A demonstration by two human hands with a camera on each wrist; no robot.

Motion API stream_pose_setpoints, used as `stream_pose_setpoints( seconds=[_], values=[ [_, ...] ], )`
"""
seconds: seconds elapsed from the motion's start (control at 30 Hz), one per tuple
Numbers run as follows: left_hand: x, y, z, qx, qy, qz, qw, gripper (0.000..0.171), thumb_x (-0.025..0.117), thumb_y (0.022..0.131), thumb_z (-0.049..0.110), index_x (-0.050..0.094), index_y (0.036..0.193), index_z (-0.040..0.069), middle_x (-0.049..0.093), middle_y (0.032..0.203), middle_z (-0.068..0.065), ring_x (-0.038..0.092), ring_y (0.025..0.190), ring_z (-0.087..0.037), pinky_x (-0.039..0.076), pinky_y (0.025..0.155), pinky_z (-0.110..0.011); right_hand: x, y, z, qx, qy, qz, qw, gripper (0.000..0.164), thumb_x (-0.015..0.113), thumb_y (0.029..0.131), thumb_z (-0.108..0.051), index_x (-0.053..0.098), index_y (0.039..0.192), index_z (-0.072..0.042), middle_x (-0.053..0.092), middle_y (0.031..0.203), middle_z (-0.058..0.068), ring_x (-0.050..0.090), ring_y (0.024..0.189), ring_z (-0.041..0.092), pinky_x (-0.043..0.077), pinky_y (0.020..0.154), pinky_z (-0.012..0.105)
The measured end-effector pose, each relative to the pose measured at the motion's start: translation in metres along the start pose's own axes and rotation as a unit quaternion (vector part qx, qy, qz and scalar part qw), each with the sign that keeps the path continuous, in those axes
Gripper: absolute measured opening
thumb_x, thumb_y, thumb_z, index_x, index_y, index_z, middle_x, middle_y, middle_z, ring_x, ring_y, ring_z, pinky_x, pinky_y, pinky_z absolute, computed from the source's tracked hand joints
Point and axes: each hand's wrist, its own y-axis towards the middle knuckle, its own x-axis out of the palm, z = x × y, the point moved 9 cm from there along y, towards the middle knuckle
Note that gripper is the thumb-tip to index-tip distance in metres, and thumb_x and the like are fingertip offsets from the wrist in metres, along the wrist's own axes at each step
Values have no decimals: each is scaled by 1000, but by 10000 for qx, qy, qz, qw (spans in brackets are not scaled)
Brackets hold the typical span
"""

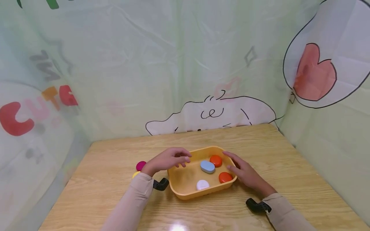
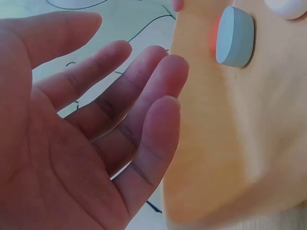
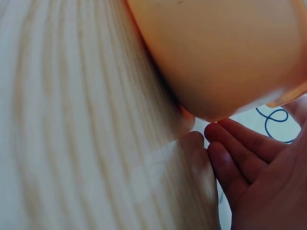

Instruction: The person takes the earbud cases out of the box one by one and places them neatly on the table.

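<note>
A yellow-orange tray (image 1: 185,196) sits on the wooden table. Inside it lie a light blue oval piece (image 1: 207,166), a red round piece (image 1: 215,160) beside it, a second red piece (image 1: 225,177) and a white round piece (image 1: 203,184). Over the tray's left rim hovers my left hand (image 1: 169,159), its fingers loosely bent and apart from one another, holding nothing in the left wrist view. My right hand (image 1: 245,171) is at the right rim, thumb by the edge. In the right wrist view its fairly straight fingers (image 3: 235,167) lie along the outer wall; contact is unclear.
A magenta piece (image 1: 141,166) and a yellow piece (image 1: 136,174) lie on the table (image 1: 115,154) left of the tray, the yellow one partly hidden by my left arm. A printed curtain (image 1: 130,64) hangs behind and around the table. Each wrist carries a black mount (image 1: 257,206).
</note>
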Motion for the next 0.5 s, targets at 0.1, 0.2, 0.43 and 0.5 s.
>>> stream_pose_setpoints(
  seconds=[0.1, 0.2, 0.43, 0.5],
  values=[
    [4, 6, 4, 36, 55, -122, 9999, 24, 62, 100, 30, 68, 120, 17, 69, 108, -7, 67, 92, -17, 55, 80, -35, 0, 0, 2, 27, -39, 15, 10000, 53, 53, 104, -17, 37, 155, -14, 32, 159, 18, 26, 145, 43, 22, 112, 62],
    [10, 14, 9, 35, 149, -291, 9995, 25, 61, 101, 31, 68, 121, 18, 69, 110, -4, 67, 92, -16, 55, 81, -33, -1, 1, 5, 32, -37, 17, 10000, 53, 53, 104, -18, 36, 155, -13, 31, 159, 17, 25, 146, 43, 22, 113, 62],
    [29, 30, 16, 338, 366, -1033, 9934, 28, 67, 96, 26, 70, 121, 13, 71, 113, -5, 66, 98, -13, 54, 85, -31, 0, -1, 3, 9, -64, 26, 10000, 53, 54, 104, -18, 37, 154, -13, 32, 159, 17, 26, 146, 42, 22, 112, 60],
    [35, 33, 18, 399, 416, -1333, 9894, 28, 69, 95, 20, 70, 121, 11, 72, 112, -3, 64, 101, -13, 52, 87, -29, 0, 0, 3, 13, -60, 48, 10000, 53, 54, 104, -18, 37, 154, -14, 32, 159, 17, 26, 146, 42, 22, 112, 60]
  ],
)
